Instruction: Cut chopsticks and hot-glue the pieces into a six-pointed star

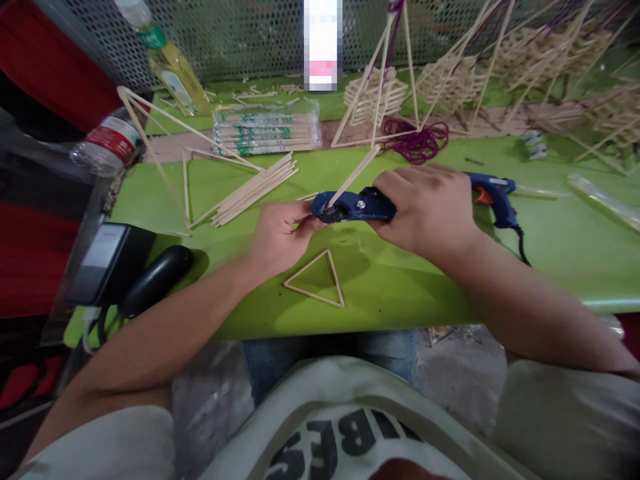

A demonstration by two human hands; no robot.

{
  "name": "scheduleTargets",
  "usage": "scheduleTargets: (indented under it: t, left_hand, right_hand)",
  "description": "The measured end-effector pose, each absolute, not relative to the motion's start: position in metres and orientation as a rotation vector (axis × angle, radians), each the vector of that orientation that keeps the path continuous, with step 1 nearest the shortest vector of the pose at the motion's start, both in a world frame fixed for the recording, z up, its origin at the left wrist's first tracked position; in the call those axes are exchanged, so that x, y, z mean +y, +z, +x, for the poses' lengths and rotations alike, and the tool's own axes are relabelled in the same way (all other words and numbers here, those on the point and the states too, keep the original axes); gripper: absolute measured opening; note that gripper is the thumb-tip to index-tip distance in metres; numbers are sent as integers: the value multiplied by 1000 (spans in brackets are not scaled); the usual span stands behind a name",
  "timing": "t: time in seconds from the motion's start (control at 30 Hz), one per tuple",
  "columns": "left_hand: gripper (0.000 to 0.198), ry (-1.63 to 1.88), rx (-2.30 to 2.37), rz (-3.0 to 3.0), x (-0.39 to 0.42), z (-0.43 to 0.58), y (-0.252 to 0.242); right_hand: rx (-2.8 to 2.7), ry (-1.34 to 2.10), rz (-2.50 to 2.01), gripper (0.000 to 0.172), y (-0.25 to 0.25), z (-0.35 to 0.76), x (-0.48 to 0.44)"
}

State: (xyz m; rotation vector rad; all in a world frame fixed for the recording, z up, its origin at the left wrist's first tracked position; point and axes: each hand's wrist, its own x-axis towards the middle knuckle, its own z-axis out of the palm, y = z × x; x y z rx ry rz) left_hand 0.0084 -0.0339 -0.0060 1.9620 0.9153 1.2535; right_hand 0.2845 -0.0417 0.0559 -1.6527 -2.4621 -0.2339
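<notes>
My right hand (427,210) is wrapped round a blue cutting tool (357,205) held over the green table (550,247). A thin wooden stick (353,177) pokes up and away from the tool's left end. My left hand (280,233) pinches the near end of that stick beside the tool's jaw. On the table just below my hands lies a small triangle of sticks (320,280).
A blue glue gun (495,197) with black cord lies right of my right hand. A loose stick pile (255,190), a packet of sticks (267,130), purple thread (417,143), stick frames (380,93), two bottles (173,67) and a black device (155,280) surround the spot.
</notes>
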Motion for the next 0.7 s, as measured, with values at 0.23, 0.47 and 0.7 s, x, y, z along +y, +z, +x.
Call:
scheduleTargets:
  t: [0.23, 0.47, 0.7]
  left_hand:
    - [12, 1087, 965, 1893, -32, 6, -5]
    - [29, 1152, 1086, 1762, 3, -25, -7]
    - [53, 1381, 950, 1706, -12, -2, -2]
  right_hand:
    - [-2290, -50, -1740, 36, 52, 295, -36]
    - [-2067, 57, -1743, 46, 61, 316, -15]
    - [-2363, 110, -1835, 16, 54, 270, -34]
